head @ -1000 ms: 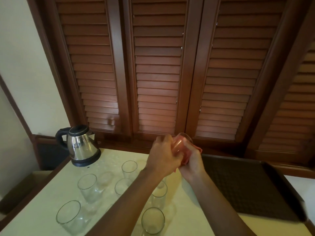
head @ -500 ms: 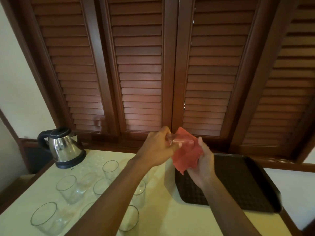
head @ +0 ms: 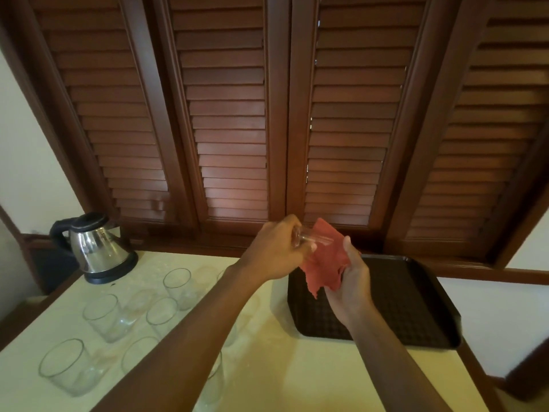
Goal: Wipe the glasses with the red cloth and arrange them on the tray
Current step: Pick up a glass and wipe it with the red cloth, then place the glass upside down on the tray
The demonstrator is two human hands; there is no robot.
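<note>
My left hand point(head: 274, 252) grips a clear glass point(head: 315, 238) lying on its side in the air, above the tray's near-left corner. Against the glass my right hand point(head: 352, 281) holds the red cloth point(head: 325, 263), which hangs loose below it. The dark tray point(head: 416, 307) lies on the right of the pale table point(head: 282, 367), with nothing standing on its visible part. Several clear glasses stand upright on the table's left, among them one at the front point(head: 64, 365), one in the middle point(head: 102, 316) and one further back point(head: 179, 288). My left forearm hides some of them.
A steel kettle point(head: 96, 249) with a black handle stands at the table's back left corner. Brown louvred shutters point(head: 231, 114) rise right behind the table. The table's right edge runs just past the tray.
The cloth has come away from being bunched around the glass and now hangs open from my right hand. My left hand keeps the glass. The view has swung right and up.
</note>
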